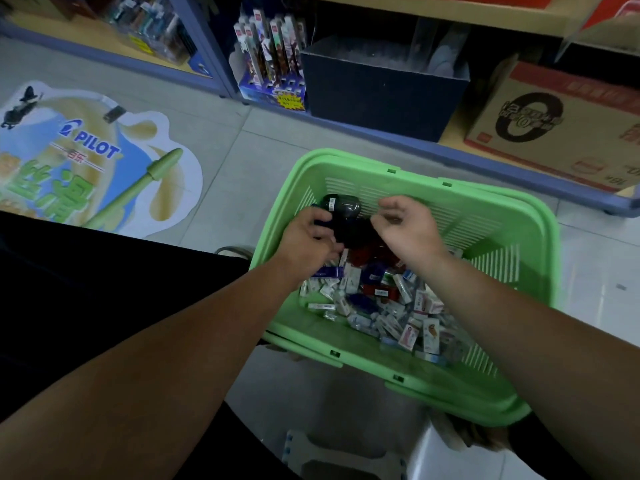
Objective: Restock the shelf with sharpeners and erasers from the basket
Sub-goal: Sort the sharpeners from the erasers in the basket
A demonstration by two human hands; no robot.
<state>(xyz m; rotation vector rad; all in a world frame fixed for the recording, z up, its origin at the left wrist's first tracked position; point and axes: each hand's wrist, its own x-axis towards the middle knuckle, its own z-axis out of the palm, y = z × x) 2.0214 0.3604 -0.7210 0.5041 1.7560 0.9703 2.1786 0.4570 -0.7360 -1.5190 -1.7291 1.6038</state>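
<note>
A green plastic basket [502,216] stands on the floor in front of me, holding a heap of several small boxed erasers [391,306] and dark and red sharpeners [363,252]. My left hand [308,242] reaches into the basket's far left part and grips a dark sharpener [341,204] at the top of the heap. Beside it, my right hand [405,226] hovers over the heap with its fingers loosely curled; nothing shows in it. The low shelf [398,136] runs along the top of the view.
On the low shelf stand a pen display box [273,64], a dark open bin [381,88] and a cardboard carton [561,126]. A Pilot floor sticker [86,157] lies at the left. A small step stool [343,455] sits below the basket.
</note>
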